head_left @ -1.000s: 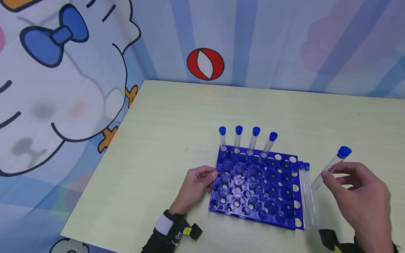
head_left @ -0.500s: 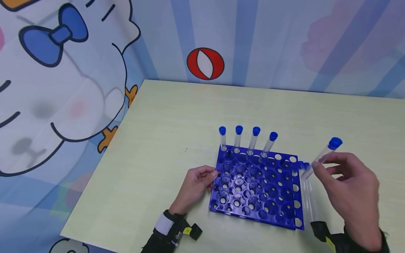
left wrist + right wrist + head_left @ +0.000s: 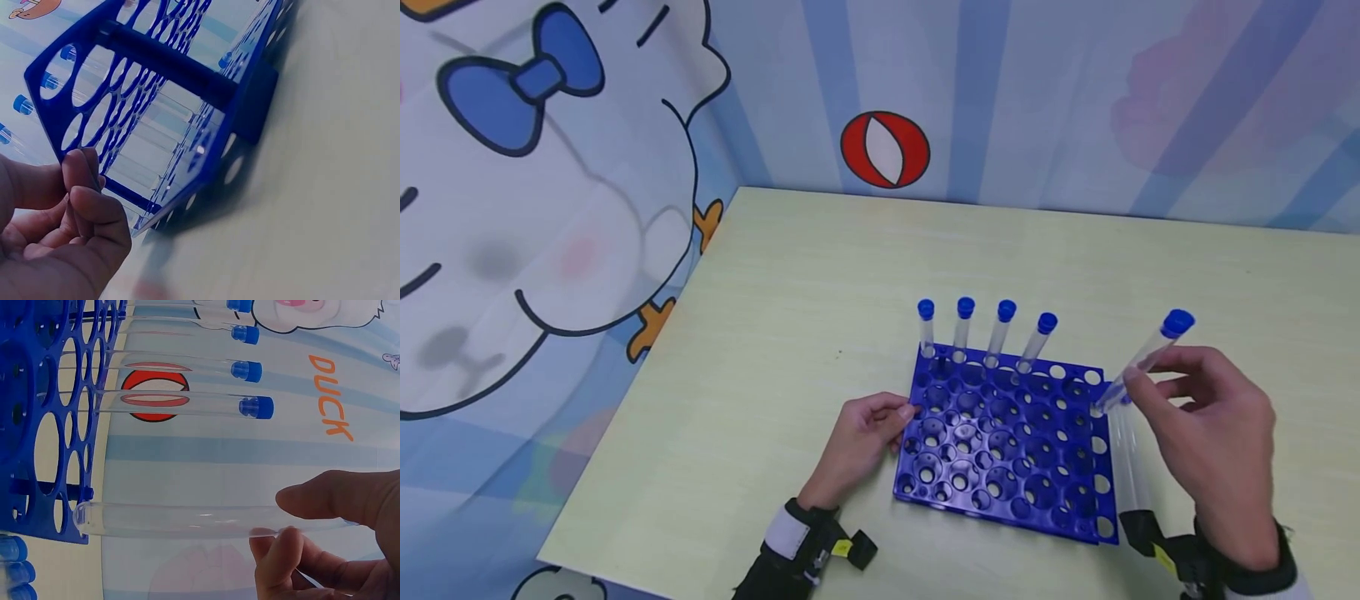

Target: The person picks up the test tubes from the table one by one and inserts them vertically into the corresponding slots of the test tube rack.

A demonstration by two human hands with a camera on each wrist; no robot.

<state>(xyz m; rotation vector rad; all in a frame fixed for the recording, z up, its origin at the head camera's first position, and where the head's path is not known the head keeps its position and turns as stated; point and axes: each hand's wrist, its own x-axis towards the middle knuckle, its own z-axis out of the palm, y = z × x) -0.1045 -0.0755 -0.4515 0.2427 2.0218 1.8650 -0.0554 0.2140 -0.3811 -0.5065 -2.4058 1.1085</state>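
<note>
A blue test tube rack (image 3: 1037, 521) stands on the table, with several blue-capped test tubes (image 3: 997, 342) upright along its far row. My left hand (image 3: 867, 437) pinches the rack's left edge between thumb and fingers; the left wrist view shows the fingertips at the rack's (image 3: 172, 59) end plate. In my right hand (image 3: 1217, 433), thumb and fingers pinch a clear, blue-capped test tube (image 3: 1150, 352), tilted, cap up. Its rounded lower end overlaps the rack's far right corner. From the right wrist view, I cannot tell whether that tube (image 3: 181, 520) touches the rack.
Several more capped tubes (image 3: 1126, 458) lie on the table along the rack's right side, partly behind my right hand and wrist strap. The pale table (image 3: 820, 275) meets a cartoon-printed wall (image 3: 1037, 100) at the back and left.
My right hand has moved left with the test tube, from beyond the lying tubes to the rack's far right corner. The left hand and rack have stayed in place.
</note>
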